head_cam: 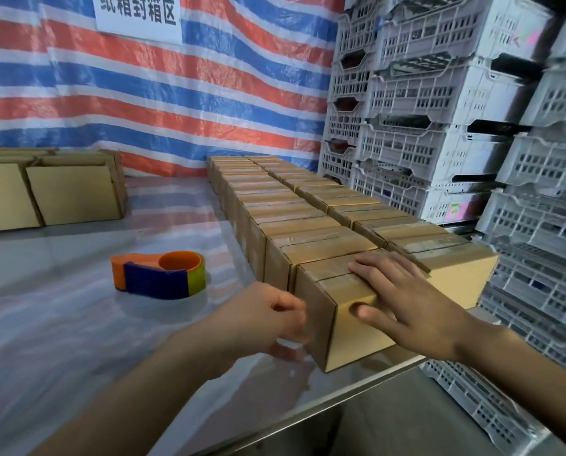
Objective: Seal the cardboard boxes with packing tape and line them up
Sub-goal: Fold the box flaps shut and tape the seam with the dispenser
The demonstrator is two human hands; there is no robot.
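Note:
Two long rows of taped cardboard boxes (284, 205) run from the striped back wall toward me on the right of the table. The nearest box (350, 340) sits at the front end of the left row. My right hand (406, 301) lies flat on its top, fingers straight, thumb down its front face. My left hand (275, 320) is against the box's left side with fingers curled; it is blurred and holds nothing I can see. An orange, blue and yellow tape dispenser (159, 274) lies on the table to the left, away from both hands.
Unsealed cardboard boxes (71, 192) stand at the back left. Stacked white plastic crates (456, 126) wall off the right side. The table's metal front edge (340, 399) runs diagonally just below the nearest box. A white sign hangs on the striped tarp.

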